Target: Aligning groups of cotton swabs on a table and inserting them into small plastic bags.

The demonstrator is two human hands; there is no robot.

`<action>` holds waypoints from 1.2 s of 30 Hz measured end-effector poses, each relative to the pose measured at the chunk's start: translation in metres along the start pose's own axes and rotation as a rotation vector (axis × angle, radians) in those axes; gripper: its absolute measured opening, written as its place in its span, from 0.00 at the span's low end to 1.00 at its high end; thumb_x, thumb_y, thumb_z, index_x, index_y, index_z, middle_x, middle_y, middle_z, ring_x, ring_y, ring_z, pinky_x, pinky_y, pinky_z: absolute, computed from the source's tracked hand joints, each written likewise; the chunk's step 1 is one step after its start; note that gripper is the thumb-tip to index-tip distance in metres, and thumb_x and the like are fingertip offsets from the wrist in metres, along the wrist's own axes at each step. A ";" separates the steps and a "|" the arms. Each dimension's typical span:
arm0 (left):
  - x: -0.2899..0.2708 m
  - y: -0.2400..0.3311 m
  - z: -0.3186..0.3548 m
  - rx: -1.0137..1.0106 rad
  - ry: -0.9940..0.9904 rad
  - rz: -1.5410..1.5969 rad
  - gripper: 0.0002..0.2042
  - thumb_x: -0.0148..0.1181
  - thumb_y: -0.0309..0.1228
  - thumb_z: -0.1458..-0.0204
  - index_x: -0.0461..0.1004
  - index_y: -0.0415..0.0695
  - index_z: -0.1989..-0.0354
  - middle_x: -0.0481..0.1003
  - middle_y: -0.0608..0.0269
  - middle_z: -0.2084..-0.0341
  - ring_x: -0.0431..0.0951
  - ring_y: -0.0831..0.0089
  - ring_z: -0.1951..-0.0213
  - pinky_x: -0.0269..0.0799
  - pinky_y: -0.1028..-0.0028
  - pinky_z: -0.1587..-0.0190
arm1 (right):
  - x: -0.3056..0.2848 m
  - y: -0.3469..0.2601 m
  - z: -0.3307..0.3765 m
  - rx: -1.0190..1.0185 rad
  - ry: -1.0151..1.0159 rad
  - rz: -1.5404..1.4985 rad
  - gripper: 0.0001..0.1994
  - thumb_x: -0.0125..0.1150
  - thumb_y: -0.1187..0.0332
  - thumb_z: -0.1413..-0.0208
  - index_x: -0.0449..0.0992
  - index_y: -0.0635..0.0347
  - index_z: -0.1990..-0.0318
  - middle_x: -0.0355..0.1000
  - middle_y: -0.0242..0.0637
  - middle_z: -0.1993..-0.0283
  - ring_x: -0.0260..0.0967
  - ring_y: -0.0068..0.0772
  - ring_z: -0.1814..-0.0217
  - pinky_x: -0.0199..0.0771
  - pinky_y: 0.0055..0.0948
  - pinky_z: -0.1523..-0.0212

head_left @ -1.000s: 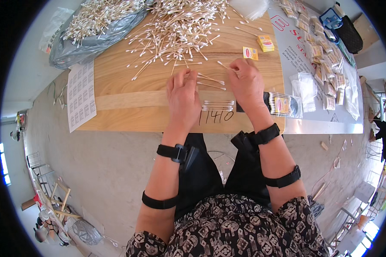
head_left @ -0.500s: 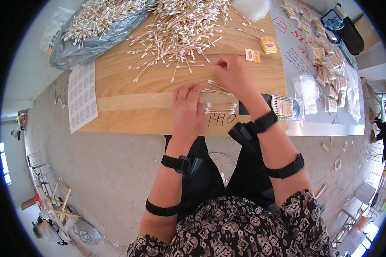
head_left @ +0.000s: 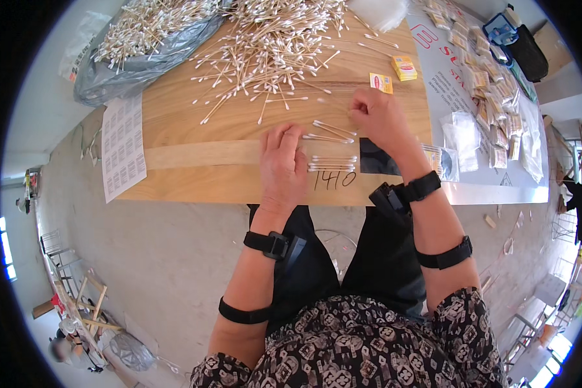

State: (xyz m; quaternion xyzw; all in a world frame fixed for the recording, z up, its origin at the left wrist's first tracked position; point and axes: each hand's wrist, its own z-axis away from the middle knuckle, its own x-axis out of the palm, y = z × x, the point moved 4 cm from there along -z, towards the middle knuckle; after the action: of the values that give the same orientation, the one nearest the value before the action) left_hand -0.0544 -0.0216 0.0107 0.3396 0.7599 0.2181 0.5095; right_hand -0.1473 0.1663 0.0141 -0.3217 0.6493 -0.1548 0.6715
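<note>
A big heap of white-tipped cotton swabs covers the far part of the wooden table. My left hand lies flat, palm down, near the front edge, its thumb side against a small neat row of swabs. A few more loose swabs lie just beyond that row. My right hand hovers further back and to the right, fingers curled together, apparently pinching a swab that sticks out to the left.
A grey plastic bag full of swabs sits at the far left. A printed paper sheet hangs over the left edge. Small yellow boxes, clear bags and several small packets lie on the right.
My left hand slid back toward the front edge and lies flat beside the row of swabs. My right hand moved right and a bit nearer from the loose swabs.
</note>
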 end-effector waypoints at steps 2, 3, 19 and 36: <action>-0.002 0.005 -0.004 0.046 0.034 0.015 0.18 0.54 0.17 0.53 0.74 0.39 0.51 0.70 0.53 0.50 0.68 0.52 0.48 0.65 0.61 0.45 | 0.002 -0.005 0.009 -0.024 -0.029 -0.043 0.04 0.56 0.70 0.52 0.75 0.59 0.73 0.75 0.44 0.64 0.73 0.50 0.63 0.72 0.43 0.63; -0.001 0.008 -0.007 0.050 0.032 0.019 0.18 0.54 0.17 0.53 0.74 0.39 0.51 0.70 0.53 0.50 0.68 0.52 0.48 0.65 0.61 0.45 | 0.003 -0.010 0.011 -0.113 -0.016 -0.027 0.04 0.59 0.71 0.53 0.75 0.60 0.73 0.73 0.42 0.68 0.72 0.46 0.66 0.72 0.39 0.64; 0.005 0.019 0.006 0.136 -0.182 -0.137 0.21 0.59 0.21 0.54 0.74 0.41 0.48 0.70 0.58 0.50 0.69 0.57 0.49 0.64 0.61 0.45 | 0.025 -0.048 -0.030 -0.335 0.181 -0.100 0.07 0.62 0.69 0.52 0.76 0.60 0.66 0.72 0.40 0.67 0.71 0.45 0.59 0.71 0.41 0.59; 0.005 0.019 0.005 0.122 -0.154 -0.086 0.21 0.61 0.24 0.55 0.71 0.38 0.48 0.70 0.54 0.49 0.68 0.52 0.49 0.63 0.60 0.44 | 0.024 -0.027 -0.032 -0.242 0.191 0.027 0.03 0.60 0.70 0.54 0.75 0.59 0.72 0.71 0.43 0.63 0.70 0.49 0.56 0.72 0.44 0.58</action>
State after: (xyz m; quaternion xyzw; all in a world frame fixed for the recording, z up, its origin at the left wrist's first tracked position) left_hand -0.0459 -0.0047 0.0186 0.3528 0.7443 0.1224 0.5537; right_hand -0.1699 0.1239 0.0143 -0.3753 0.7285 -0.0965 0.5650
